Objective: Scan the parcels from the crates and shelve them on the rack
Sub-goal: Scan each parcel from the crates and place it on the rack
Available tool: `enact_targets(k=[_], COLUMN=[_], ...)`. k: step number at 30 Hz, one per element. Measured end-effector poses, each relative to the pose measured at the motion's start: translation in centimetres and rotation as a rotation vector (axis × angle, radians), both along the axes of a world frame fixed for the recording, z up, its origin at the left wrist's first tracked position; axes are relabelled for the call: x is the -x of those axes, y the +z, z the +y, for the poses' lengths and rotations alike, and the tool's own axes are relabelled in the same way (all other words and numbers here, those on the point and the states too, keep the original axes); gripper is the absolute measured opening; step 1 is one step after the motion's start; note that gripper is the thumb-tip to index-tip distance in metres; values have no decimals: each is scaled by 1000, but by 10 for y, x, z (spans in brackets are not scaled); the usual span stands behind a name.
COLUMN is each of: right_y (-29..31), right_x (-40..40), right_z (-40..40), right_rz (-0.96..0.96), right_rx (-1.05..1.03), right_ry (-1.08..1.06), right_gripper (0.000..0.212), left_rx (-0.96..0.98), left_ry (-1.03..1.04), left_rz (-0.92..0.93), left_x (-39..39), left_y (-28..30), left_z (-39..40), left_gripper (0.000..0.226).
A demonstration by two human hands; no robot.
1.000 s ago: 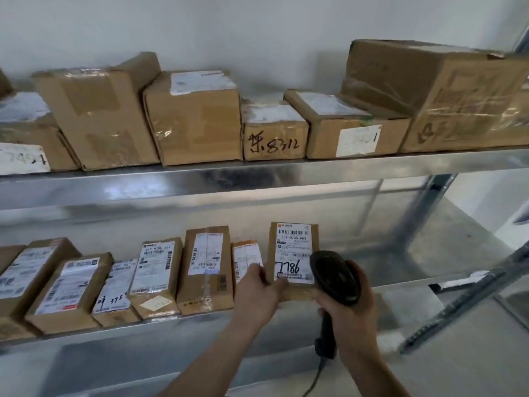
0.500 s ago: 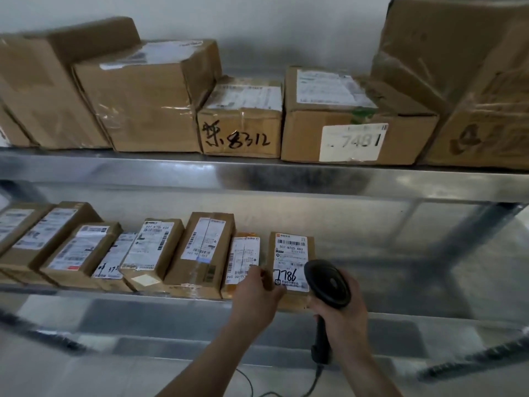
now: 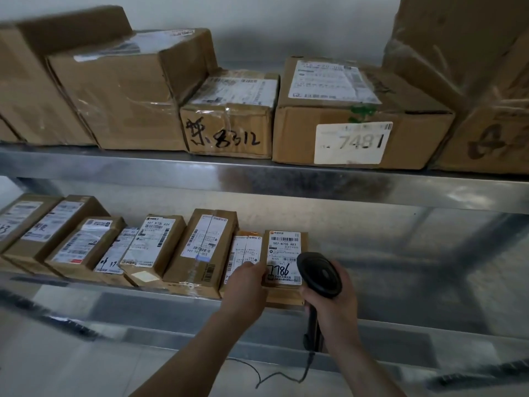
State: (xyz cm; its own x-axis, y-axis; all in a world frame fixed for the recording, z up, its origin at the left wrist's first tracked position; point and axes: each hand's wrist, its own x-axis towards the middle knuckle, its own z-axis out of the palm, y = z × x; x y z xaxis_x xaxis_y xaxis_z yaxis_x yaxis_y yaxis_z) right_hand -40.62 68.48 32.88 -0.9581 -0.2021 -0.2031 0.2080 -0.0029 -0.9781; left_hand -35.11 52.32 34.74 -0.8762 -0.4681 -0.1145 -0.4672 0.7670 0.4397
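A small brown parcel (image 3: pixel 286 247) with a white label marked 7786 lies at the right end of a row on the lower metal shelf (image 3: pixel 400 325). My left hand (image 3: pixel 247 285) grips its left front corner, thumb on the label. My right hand (image 3: pixel 335 299) holds a black barcode scanner (image 3: pixel 319 275) by its handle, just right of the parcel, head close to the label. The scanner's cable hangs below the shelf.
Several labelled parcels (image 3: pixel 200 247) fill the lower shelf to the left of the held one; the shelf to its right is bare metal. The upper shelf (image 3: pixel 257 176) carries several larger boxes, one marked 8312 (image 3: pixel 229 130) and one 7481 (image 3: pixel 352 141).
The view has moved closer to the rack and down. Both hands stay at the 7786 parcel, with the scanner beside it.
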Motion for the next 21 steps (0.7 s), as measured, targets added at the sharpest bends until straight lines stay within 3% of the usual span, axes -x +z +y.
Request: enact_targets(k=[7,13,21], right_y=[2,16,40], right_x=[5,-10,-45], right_z=[-4,4,-5], right_rz=[26,128,214], right_rx=[-3,-59,-124], right_ry=[24,-43,50], right_gripper=[66,80,85], left_rx=[35,15,242], left_ry=[-19,-10,-34], left_rz=[16,55,92], left_x=[6,-7,-46], left_y=[-3,1,12], left_z=[-9,-17,-36], left_gripper=[29,51,59])
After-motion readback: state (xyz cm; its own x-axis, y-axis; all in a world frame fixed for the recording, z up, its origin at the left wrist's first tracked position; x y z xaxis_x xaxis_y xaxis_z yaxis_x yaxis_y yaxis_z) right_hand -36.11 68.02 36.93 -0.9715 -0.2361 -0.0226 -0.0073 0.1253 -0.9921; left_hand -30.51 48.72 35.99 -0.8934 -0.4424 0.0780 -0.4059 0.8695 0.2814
